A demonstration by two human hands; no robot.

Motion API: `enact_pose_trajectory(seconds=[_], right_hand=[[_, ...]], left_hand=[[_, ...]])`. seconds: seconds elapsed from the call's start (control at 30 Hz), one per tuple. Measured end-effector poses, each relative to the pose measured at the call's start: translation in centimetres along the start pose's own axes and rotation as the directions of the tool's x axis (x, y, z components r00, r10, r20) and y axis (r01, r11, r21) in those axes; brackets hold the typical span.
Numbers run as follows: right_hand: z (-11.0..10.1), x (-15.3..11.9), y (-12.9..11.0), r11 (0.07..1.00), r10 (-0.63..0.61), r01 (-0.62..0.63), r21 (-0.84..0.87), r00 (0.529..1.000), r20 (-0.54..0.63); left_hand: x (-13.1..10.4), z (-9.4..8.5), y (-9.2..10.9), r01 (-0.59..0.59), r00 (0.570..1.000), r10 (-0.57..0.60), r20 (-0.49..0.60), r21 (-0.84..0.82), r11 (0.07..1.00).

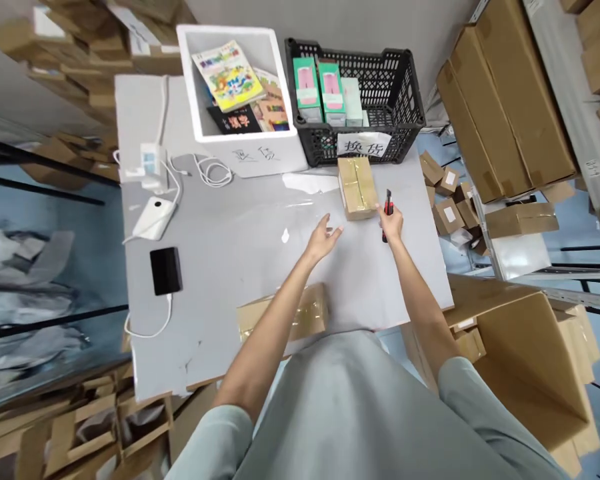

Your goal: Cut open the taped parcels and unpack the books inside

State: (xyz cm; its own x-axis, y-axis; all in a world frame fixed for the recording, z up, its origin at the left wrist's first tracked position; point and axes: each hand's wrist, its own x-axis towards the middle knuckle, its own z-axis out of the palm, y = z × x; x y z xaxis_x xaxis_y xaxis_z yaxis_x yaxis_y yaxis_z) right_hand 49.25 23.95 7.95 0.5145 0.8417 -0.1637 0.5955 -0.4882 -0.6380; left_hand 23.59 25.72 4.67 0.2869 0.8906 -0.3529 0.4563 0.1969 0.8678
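My right hand (392, 223) is closed around a red and black utility knife (388, 204), its dark tip pointing away from me. The thumb side of that hand is at the near right corner of a small taped cardboard box (357, 187), seeming to touch it. My left hand (323, 240) is empty above the table, fingers apart, a little to the near left of that box. Under my left forearm lies a longer taped cardboard box (310, 311) at the table's front edge, partly covered by the arm.
On the grey table (220, 253) stand a white foam box (260, 150) of books and a black crate (410, 100) with green-pink cartons. A power strip (151, 167), white power bank (153, 219) and black device (166, 270) lie left. A large open carton (535, 373) stands right.
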Motion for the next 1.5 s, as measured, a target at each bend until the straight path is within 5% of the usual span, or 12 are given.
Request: enact_pose_trajectory(seconds=[0.1, 0.23, 0.53, 0.7, 0.8, 0.97, 1.1, 1.23, 1.37, 1.5], right_hand=[[1.6, 0.5, 0.2, 0.961, 0.149, -0.160, 0.225, 0.987, 0.063], [3.4, -0.6, 0.5, 0.945, 0.164, -0.176, 0.274, 0.984, 0.068], [6.3, -3.8, 0.0, 0.898, 0.234, -0.257, 0.357, 0.966, 0.108], [8.3, -7.6, 0.0, 0.650, 0.330, -0.400, 0.647, 0.915, 0.234], [8.4, -6.2, 0.3, 0.505, 0.467, -0.399, 0.766, 0.872, 0.146], [8.2, 0.5, -1.2, 0.442, 0.470, -0.374, 0.815, 0.871, 0.145], [8.4, 4.9, -2.7, 0.369, 0.554, -0.460, 0.808, 0.807, 0.206], [8.1, 6.2, -2.4, 0.352, 0.537, -0.500, 0.791, 0.800, 0.267], [7.1, 3.4, -0.8, 0.340, 0.469, -0.502, 0.795, 0.823, 0.320], [6.0, -3.0, 1.2, 0.353, 0.399, -0.541, 0.764, 0.825, 0.400]], left_hand=[[4.3, 3.2, 2.2, 0.145, 0.988, -0.143, -0.066, 0.031, 0.989], [5.8, 5.0, 3.1, 0.160, 0.980, -0.146, -0.136, 0.100, 0.982], [6.0, 5.9, 3.4, 0.108, 0.964, -0.046, -0.264, 0.226, 0.968], [8.8, 4.7, 3.0, 0.032, 0.969, 0.006, -0.246, 0.153, 0.988], [10.7, 5.0, 3.1, 0.012, 0.971, -0.016, -0.239, -0.018, 1.000], [11.4, 6.4, 4.3, -0.059, 0.977, 0.037, -0.208, -0.097, 0.994], [7.3, 5.7, 4.8, -0.138, 0.977, 0.122, -0.175, -0.078, 0.987], [-0.8, 3.0, 3.5, -0.281, 0.948, 0.297, -0.116, 0.134, 0.950], [-10.3, -1.2, 0.0, -0.205, 0.928, 0.279, -0.248, 0.286, 0.936], [-18.8, -6.4, -5.8, 0.015, 0.871, 0.164, -0.464, 0.359, 0.933]])
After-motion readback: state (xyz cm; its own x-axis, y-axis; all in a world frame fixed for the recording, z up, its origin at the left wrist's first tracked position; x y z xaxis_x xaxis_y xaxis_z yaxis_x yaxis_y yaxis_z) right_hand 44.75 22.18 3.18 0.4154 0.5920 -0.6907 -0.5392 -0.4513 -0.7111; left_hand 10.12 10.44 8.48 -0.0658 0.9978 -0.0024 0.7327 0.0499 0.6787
